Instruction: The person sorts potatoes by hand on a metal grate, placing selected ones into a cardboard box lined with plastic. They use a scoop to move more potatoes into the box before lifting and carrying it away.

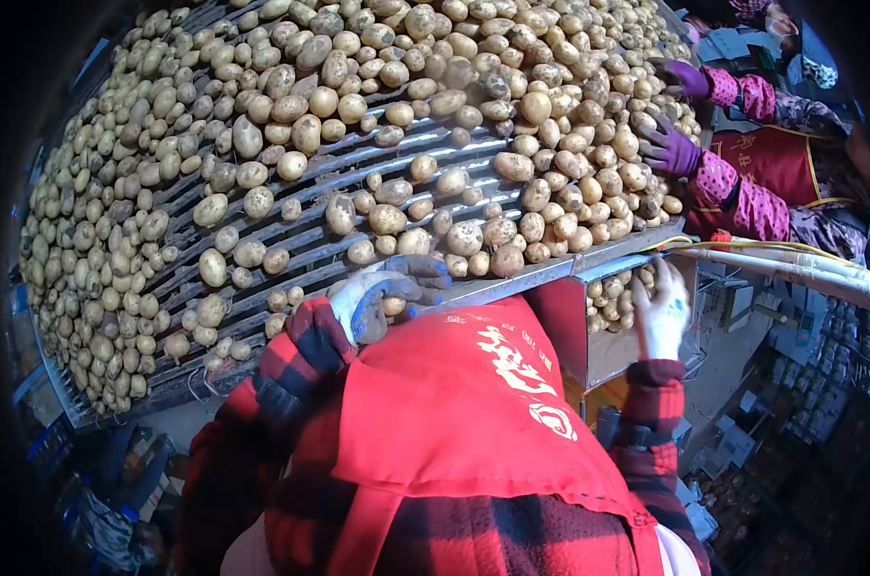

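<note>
My left hand [385,296], in a grey-and-blue glove, is at the near edge of the slatted sorting table [325,178]. Its fingers curl round a small potato [394,306], part of which shows between thumb and fingers. Other potatoes [464,238] lie just beyond it on the metal slats. Over the right side of a cardboard box [619,355] is my right hand [664,312] in a white glove, its fingers apart and nothing seen in them. Several potatoes [608,300] fill the upper part of that box, which stands against the table edge.
More potatoes [89,288] cover the table to the left and far side. At the right, a co-worker's purple gloves [673,149] reach onto the pile. A pale pipe [790,269] with a yellow cable runs off to the right. Stacked goods [819,374] stand on the floor below.
</note>
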The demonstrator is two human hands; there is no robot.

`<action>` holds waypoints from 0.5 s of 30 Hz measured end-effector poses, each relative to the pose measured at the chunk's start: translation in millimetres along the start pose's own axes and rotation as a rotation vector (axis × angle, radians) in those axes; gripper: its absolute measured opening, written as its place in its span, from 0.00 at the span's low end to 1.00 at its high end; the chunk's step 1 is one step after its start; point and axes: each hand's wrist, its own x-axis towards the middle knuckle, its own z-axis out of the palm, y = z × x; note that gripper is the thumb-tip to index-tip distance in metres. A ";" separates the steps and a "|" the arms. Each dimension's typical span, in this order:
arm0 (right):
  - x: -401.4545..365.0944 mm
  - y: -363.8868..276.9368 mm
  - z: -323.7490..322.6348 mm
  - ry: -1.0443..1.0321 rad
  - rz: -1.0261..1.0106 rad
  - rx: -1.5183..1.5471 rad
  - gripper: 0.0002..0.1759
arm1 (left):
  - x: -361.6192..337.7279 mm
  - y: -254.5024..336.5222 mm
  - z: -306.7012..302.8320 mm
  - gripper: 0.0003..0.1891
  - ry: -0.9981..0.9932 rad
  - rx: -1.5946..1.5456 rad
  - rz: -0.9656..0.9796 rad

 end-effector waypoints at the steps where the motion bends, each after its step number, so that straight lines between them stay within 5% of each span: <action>1: 7.1 -11.6 22.5 0.030 -0.027 0.361 0.27 | -0.6 -4.6 -4.1 0.16 -0.056 0.176 0.114; 3: 11.3 -93.3 40.7 -0.018 -0.215 0.417 0.26 | -0.8 -11.2 -12.2 0.24 -0.118 0.583 0.397; 5: 29.0 -147.9 73.7 0.017 -0.482 0.272 0.17 | -5.0 -9.8 -9.3 0.29 -0.040 0.494 0.313; 7: 46.5 -192.1 94.6 -0.061 -0.520 0.068 0.18 | -18.2 -1.3 8.3 0.30 0.163 -0.174 -0.167; 9: 67.6 -196.1 153.5 0.021 -0.592 -0.158 0.12 | -26.4 5.9 22.5 0.30 0.164 -0.111 -0.102; 13: 75.2 -209.1 104.5 -0.283 -0.540 0.208 0.14 | -22.4 -17.4 -8.1 0.35 0.130 -0.490 -0.147; 14: 63.0 -227.6 65.0 -0.601 -0.489 0.449 0.21 | -29.9 -19.4 -2.1 0.38 0.046 -0.516 0.030; 15: 52.4 -237.9 43.9 -0.774 -0.560 0.485 0.26 | -25.5 -22.1 -7.7 0.41 0.069 -0.542 -0.038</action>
